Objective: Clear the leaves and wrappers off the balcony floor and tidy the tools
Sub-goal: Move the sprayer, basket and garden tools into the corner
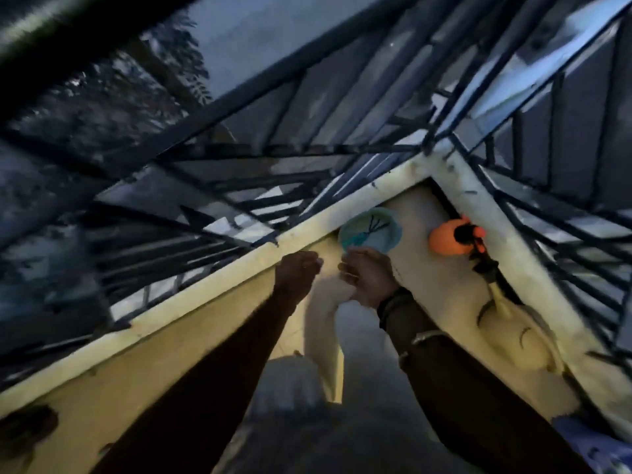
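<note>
right hand [367,278] gripped a white bag [323,323] by the parapet [205,289] corner; whether the left hand [297,270] held anything, i couldn't tell.

Grey balcony floor [366,364], dim, a blurred grey shape [290,381] upon it
</note>
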`<state>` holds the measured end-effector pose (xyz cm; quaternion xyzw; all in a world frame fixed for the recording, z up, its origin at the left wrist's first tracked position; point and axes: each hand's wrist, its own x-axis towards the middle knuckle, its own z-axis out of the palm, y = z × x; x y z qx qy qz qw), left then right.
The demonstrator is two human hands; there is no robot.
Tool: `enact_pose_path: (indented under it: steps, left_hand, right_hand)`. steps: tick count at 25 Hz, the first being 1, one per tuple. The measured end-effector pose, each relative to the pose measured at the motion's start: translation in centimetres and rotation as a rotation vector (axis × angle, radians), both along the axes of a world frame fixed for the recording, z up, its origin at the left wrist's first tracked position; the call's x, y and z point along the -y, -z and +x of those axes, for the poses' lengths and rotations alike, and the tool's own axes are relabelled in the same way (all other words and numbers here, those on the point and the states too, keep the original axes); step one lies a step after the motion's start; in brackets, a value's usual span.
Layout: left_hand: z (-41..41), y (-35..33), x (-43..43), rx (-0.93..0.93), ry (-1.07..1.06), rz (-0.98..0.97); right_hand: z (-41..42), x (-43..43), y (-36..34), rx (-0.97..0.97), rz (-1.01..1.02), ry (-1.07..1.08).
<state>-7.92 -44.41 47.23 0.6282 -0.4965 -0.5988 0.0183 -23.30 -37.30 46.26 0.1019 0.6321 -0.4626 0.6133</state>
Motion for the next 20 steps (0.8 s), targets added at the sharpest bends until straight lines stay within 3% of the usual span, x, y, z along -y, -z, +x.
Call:
enact_pose_path:
  steps: [2, 9, 20]
  left_hand:
    - [4.8, -3.3, -3.2, -0.208, -0.287, 0.051]
    - [22.6, -8.5, -14.8, -0.362, -0.757, -0.056]
    - [51.5, -9.7, -29.9, -0.277, -1.607, -0.180]
  right_hand:
    - [3.6, -0.8, -4.3, 0.001, -0.070, -0.119]
    - [19.7, -6.6, -10.4, -0.123, -0.160, -0.557]
    - [53.7, -8.3, -10.6, -0.019, -0.208, -1.240]
